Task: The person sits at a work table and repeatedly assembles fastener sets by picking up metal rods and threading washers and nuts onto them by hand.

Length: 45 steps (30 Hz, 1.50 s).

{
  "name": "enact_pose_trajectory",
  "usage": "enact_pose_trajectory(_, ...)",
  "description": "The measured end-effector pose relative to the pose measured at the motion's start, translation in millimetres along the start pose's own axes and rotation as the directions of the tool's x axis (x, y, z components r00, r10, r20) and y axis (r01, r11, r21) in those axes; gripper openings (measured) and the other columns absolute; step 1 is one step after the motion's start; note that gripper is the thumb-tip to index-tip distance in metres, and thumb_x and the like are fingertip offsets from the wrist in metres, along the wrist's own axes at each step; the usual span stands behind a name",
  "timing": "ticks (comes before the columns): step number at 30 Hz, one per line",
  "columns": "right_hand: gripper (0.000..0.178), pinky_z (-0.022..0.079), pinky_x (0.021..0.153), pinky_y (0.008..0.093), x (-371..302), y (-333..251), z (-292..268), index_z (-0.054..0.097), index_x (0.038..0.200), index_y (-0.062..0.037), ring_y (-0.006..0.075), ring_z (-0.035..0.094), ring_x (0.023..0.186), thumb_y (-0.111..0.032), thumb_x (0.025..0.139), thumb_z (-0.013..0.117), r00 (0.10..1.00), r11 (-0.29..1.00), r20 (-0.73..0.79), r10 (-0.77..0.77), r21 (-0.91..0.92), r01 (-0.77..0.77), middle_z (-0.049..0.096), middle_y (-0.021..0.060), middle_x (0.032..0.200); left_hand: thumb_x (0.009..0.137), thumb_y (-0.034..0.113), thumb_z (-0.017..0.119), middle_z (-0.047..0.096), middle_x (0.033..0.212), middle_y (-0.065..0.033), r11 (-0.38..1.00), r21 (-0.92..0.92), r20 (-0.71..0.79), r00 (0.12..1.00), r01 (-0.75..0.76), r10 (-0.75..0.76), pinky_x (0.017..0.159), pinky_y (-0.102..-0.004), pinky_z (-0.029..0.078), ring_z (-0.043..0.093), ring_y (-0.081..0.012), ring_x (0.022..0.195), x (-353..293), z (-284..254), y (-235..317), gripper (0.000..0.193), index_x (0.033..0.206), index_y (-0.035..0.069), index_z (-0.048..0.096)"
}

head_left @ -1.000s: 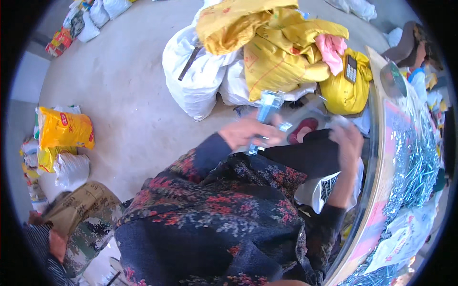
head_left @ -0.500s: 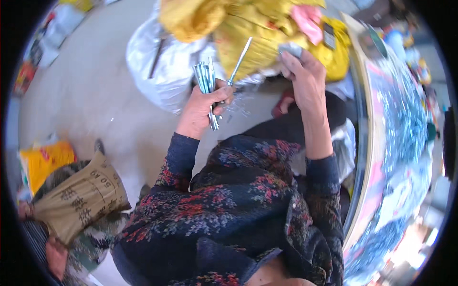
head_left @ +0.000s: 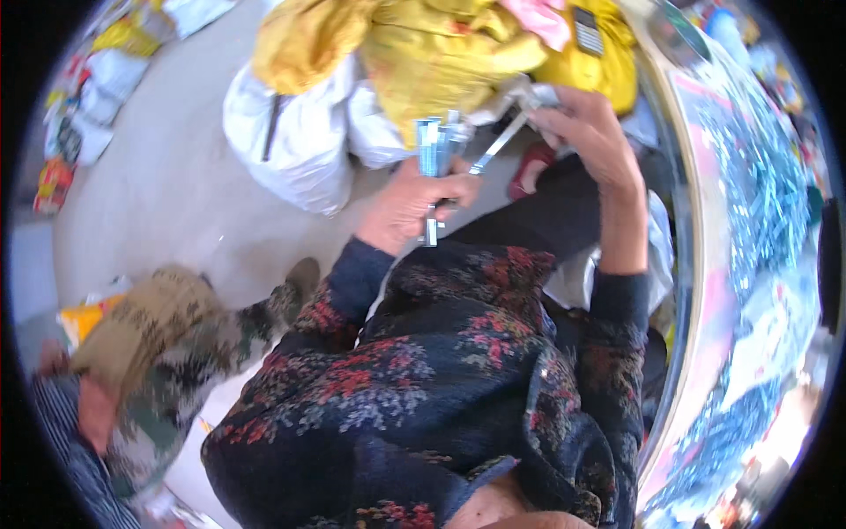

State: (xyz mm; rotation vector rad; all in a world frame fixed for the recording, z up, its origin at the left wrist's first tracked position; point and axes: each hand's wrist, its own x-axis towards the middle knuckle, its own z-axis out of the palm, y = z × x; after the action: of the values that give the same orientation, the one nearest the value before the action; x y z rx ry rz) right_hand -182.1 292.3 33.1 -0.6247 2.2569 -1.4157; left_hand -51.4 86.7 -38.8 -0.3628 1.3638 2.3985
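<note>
A bunch of long, shiny metal rods, perhaps bolts [head_left: 430,150], stands nearly upright in my left hand [head_left: 410,201], which is closed around it. From the same grip a single metal rod [head_left: 500,148] slants up to the right. My right hand [head_left: 597,137] has its thumb and fingers pinched on a small pale grey piece [head_left: 543,94] at the rod's upper end. Blur hides what this piece is and whether it touches the rod.
Yellow bags [head_left: 449,62] and white sacks [head_left: 300,150] lie beyond my hands. A phone-like dark object [head_left: 588,32] rests on the yellow pile. On the right runs a table edge [head_left: 687,291] with blue tinsel-like strips [head_left: 762,194]. At left, another person holds a brown sack [head_left: 145,326].
The single rod has tipped down to the right, and its upper end now reaches my right hand, which was apart from it. The brown sack at left sits lower and more folded.
</note>
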Motion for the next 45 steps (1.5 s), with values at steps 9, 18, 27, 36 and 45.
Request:
enact_pose_trajectory(9,0.028,0.045,0.061,0.0220,-10.3,-15.7,75.7,0.057,0.115,0.0015,0.0090,0.055,0.069,-0.017,0.095,0.052,0.998,0.924,-0.058,0.011,0.382,0.012,0.063,0.0048,0.091,0.078,0.010,0.074,0.060,0.069,-0.0030,0.954,-0.044,-0.121,0.950,-0.295,0.288,0.040,-0.0182,0.035,0.055,-0.0071,0.056,7.1,28.3,21.5,0.019,0.086,0.004,0.058)
enact_pose_trajectory(18,0.022,0.051,0.062,0.0342,-31.0,27.2,25.4,0.052,0.112,0.0033,0.0213,0.058,0.070,-0.013,0.098,0.047,0.985,0.457,-0.158,-0.076,0.872,0.175,0.056,0.0102,0.082,0.080,0.030,0.073,0.067,0.078,-0.0059,0.784,0.605,-0.669,0.444,-0.140,0.596,0.058,-0.0331,0.049,0.058,-0.0168,0.060,-30.7,-76.1,53.1,0.032,0.091,0.000,0.066)
enact_pose_trajectory(27,0.020,0.052,0.059,0.0302,-61.2,76.6,57.8,0.053,0.107,0.0000,0.0190,0.060,0.061,-0.015,0.099,0.043,0.989,0.700,-0.008,0.146,0.707,-0.097,0.055,0.0062,0.069,0.077,0.033,0.073,0.062,0.059,-0.0076,0.815,0.557,-0.752,0.515,0.162,0.411,0.042,-0.0288,0.036,0.047,-0.0116,0.043,-26.8,-272.6,2.7,0.036,0.068,-0.001,0.064)
enact_pose_trajectory(36,0.020,0.051,0.061,0.0298,-81.0,86.7,46.4,0.054,0.104,0.0008,0.0179,0.059,0.061,-0.015,0.099,0.043,0.990,0.695,-0.030,0.140,0.715,-0.076,0.055,0.0064,0.070,0.087,0.029,0.064,0.056,0.072,0.0000,0.919,0.179,-0.741,0.567,-0.350,0.360,0.048,-0.0226,0.033,0.045,-0.0074,0.055,-45.1,-221.5,21.7,0.025,0.082,0.004,0.063)
enact_pose_trajectory(45,0.019,0.052,0.060,0.0304,-69.2,94.3,56.0,0.054,0.104,0.0009,0.0178,0.059,0.061,-0.014,0.097,0.045,0.981,0.772,0.089,0.171,0.607,-0.190,0.055,0.0064,0.070,0.082,0.014,0.071,0.056,0.068,-0.0016,0.715,0.170,-0.752,0.380,-0.678,0.539,0.039,-0.0203,0.032,0.049,-0.0068,0.051,-50.5,-136.5,52.6,0.017,0.089,0.000,0.062)
